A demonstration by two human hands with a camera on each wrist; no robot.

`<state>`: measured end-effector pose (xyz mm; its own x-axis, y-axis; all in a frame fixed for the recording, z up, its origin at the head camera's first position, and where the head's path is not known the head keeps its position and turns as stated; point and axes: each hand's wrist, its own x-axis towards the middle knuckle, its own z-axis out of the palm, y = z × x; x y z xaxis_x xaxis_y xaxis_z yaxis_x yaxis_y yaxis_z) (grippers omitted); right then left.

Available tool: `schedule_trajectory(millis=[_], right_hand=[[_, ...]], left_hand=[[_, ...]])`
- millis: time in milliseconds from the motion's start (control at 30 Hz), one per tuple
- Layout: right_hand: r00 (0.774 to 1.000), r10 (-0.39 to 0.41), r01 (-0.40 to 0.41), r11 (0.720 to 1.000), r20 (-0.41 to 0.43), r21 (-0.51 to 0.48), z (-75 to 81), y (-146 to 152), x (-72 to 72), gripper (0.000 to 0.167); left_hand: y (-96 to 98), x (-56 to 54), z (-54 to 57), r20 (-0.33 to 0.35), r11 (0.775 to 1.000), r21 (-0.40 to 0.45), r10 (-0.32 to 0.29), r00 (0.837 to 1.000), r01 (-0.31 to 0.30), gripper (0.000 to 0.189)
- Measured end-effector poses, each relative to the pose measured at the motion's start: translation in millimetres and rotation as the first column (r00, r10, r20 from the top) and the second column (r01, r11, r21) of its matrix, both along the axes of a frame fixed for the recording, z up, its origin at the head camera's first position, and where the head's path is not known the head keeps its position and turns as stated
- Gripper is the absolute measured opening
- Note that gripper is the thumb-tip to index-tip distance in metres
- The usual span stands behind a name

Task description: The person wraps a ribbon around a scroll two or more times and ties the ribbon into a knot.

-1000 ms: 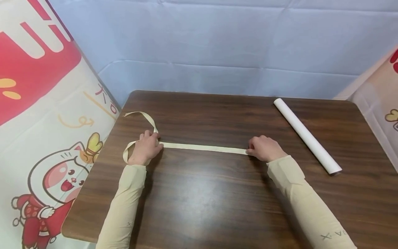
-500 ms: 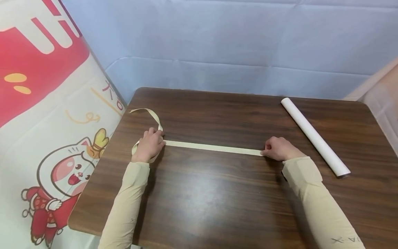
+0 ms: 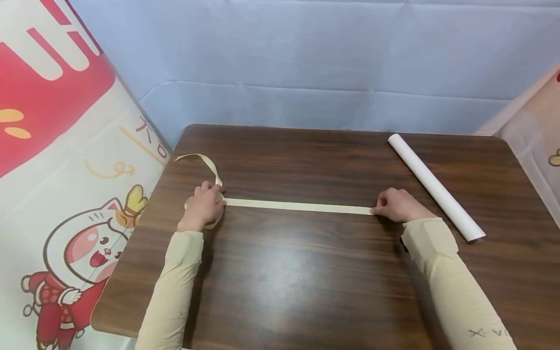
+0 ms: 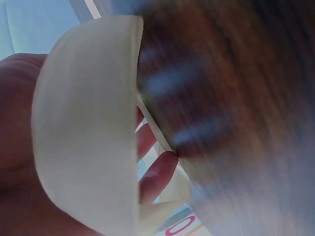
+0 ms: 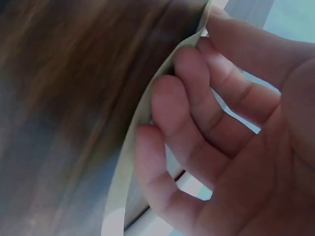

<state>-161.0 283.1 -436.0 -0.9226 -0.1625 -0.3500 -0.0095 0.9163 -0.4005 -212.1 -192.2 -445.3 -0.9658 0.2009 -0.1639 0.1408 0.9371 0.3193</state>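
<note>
A long cream ribbon (image 3: pixel 297 206) runs straight across the brown table between my two hands. My right hand (image 3: pixel 398 204) pinches it on the right between thumb and fingers; in the right wrist view the ribbon (image 5: pixel 142 108) bends past the curled fingertips. At the other side, my left hand (image 3: pixel 202 205) holds the ribbon with bent fingers close over the table. A wide loop of ribbon (image 4: pixel 86 123) curls in front of the left palm in the left wrist view, covering part of that hand. Beyond the left fingers a loose, twisted tail curves toward the table's far left corner.
A white roll (image 3: pixel 435 187) lies slanted on the right of the table (image 3: pixel 280 272), past my right hand. Pale blue sheeting (image 3: pixel 280 58) hangs behind the far edge, and a printed cartoon banner (image 3: pixel 87 233) stands along the left side.
My right hand has moved to the right, so the straight stretch of ribbon between the hands is longer. The loop beside my left hand looks smaller. The white roll stays put.
</note>
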Motion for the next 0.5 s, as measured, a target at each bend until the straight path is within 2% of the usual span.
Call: schedule_trajectory(millis=[267, 500], right_hand=[[0.997, -0.039, 0.041, 0.999, -0.067, 0.027, -5.5, 10.2, 11.2, 0.029], [0.991, -0.090, 0.094, 0.995, -0.094, 0.032, -9.3, 18.2, 21.7, 0.028]], left_hand=[[-4.1, 1.2, -5.3, 0.010, 1.000, 0.001, -0.009, 1.000, 0.009, 0.040], [-6.1, 1.0, -4.4, 0.003, 1.000, -0.007, -0.021, 1.000, 0.021, 0.039]])
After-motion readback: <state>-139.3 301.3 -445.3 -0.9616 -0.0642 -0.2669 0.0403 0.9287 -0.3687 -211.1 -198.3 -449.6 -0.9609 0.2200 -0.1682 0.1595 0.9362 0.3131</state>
